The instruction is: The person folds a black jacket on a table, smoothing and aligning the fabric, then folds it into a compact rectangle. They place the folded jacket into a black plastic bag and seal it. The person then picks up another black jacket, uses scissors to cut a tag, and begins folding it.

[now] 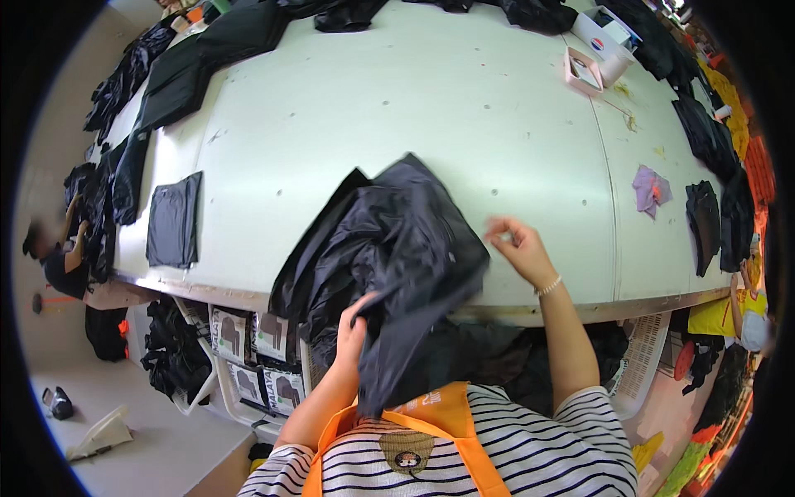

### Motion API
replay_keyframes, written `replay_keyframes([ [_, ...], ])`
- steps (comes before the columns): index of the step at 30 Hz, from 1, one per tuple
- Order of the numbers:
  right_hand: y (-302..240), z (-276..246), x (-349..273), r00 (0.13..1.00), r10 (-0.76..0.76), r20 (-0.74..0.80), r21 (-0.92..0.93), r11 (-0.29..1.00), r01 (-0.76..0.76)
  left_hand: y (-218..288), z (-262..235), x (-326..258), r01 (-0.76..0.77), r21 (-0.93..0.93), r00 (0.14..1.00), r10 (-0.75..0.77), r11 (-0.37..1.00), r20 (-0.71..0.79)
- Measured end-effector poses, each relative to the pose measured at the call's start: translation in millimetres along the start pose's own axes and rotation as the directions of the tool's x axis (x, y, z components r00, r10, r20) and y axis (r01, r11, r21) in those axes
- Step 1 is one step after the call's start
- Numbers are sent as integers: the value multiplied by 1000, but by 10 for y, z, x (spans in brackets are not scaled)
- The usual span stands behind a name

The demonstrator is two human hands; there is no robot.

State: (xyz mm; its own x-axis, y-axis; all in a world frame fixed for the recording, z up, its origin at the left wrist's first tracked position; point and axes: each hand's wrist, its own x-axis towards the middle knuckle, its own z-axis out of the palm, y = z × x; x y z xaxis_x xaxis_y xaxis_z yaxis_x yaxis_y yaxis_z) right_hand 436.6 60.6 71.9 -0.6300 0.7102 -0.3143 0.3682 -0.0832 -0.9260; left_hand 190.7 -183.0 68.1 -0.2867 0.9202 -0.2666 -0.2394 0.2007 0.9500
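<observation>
A crumpled black garment (406,215) of thin, slightly shiny fabric lies at the near edge of the pale table (348,116), and part of it hangs over toward me. My left hand (352,335) is closed on its near edge, the fingers partly hidden behind the cloth. Just off the garment's right side, above the tabletop, is my right hand (517,247). Its fingers are loosely curled and a little blurred, with nothing visible in them. Folds hide the garment's exact kind.
A folded black garment (175,220) lies at the left. Black garments line the table's far and side edges. A pink box (583,71) stands far right, with a purple cloth (651,190) nearer. Below the edge are packaged garments (269,335) and a white basket (642,356).
</observation>
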Motion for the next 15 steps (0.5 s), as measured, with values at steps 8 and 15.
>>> replay_keyframes([
  [8,6,1556,-191,763,-623,-174,-431,744,509,822,-824,-1517,-133,-143,880,183,981,439],
  [15,-252,1138,-2334,790,-415,-452,-747,660,-80,495,-1151,-2034,-346,584,895,70,734,441],
])
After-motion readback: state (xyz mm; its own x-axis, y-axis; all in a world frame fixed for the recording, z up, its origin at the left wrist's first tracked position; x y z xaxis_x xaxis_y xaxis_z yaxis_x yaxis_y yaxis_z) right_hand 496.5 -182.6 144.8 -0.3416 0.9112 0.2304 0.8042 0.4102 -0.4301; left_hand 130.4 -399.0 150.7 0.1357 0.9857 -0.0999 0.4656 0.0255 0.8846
